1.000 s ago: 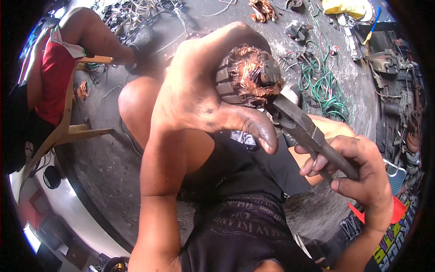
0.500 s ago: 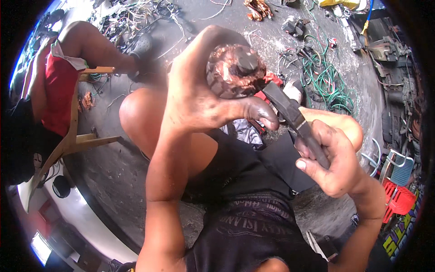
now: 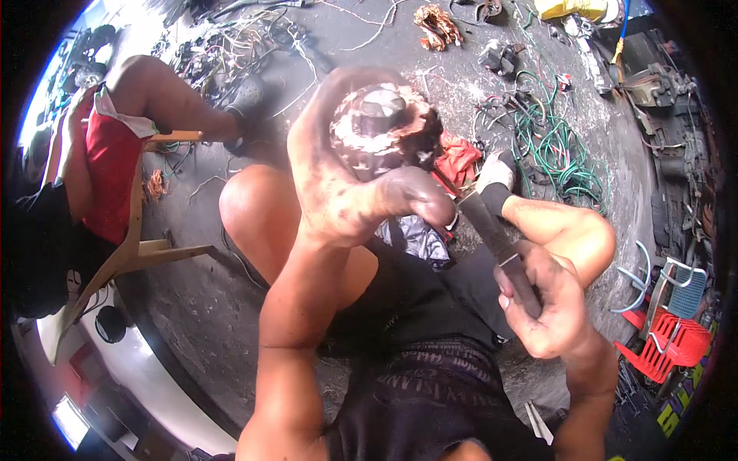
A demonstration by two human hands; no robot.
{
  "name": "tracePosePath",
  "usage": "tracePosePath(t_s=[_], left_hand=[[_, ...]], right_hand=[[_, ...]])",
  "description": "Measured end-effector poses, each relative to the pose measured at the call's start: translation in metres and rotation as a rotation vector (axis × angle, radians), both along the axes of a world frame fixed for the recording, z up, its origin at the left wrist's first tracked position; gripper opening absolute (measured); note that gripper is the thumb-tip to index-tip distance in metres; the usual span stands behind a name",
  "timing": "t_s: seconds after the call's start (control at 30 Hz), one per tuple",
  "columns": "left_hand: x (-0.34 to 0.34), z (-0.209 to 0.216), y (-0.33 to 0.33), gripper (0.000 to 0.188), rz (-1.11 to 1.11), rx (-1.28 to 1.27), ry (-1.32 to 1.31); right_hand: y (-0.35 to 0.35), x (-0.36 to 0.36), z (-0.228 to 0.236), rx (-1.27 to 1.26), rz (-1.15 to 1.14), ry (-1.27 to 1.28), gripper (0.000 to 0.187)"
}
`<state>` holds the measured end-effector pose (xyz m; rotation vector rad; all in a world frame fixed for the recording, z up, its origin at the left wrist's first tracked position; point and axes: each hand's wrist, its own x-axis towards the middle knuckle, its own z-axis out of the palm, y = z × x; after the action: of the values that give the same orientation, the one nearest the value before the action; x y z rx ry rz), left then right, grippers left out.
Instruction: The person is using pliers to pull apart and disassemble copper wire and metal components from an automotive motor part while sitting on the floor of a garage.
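Observation:
My left hand (image 3: 330, 177) is wrapped round a motor rotor (image 3: 400, 138), a round core with bright copper windings and a shaft stub at its middle. The rotor's end faces up toward me. In my right hand (image 3: 550, 303) is a dark, flat metal bar (image 3: 492, 230), shaped like a chisel. Its lower end lies between my thumb and curled fingers. The bar slants up and left, its far tip close to my left thumb and apart from the rotor's windings.
Green wire (image 3: 553, 146) lies tangled at the right. A copper bundle (image 3: 438, 27) and more cables (image 3: 238, 46) are at the back. A person in red shorts (image 3: 111, 161) sits at the left by a wooden stool (image 3: 131, 250). A red plastic crate (image 3: 669, 346) stands at the right.
The bar's tip has come away from the rotor's edge, down toward me. My right hand has moved slightly left and lower. The rotor has shifted a little left and down.

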<state>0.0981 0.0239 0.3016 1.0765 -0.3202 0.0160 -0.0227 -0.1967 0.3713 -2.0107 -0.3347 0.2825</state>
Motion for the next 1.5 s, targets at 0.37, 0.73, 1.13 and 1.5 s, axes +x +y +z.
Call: tracePosePath(t_s=[0.37,0.73,1.13,1.5], left_hand=[[0.001,-0.018,0.005,0.076,-0.1,0.043,0.098],[-0.003,-0.013,0.002,0.081,-0.362,-0.472,0.214],[-0.009,-0.003,0.017,0.098,-0.321,-0.293,0.272],[-0.002,0.001,0.024,0.082,-0.198,0.266,0.003]], right_hand=[[0.001,-0.001,0.002,-0.012,-0.026,0.087,0.013],[0.002,-0.005,0.016,0.75,0.05,0.872,0.057],[0.008,-0.002,0.033,0.656,-0.045,0.91,0.066],[0.011,0.019,0.047,0.167,0.008,0.766,0.038]])
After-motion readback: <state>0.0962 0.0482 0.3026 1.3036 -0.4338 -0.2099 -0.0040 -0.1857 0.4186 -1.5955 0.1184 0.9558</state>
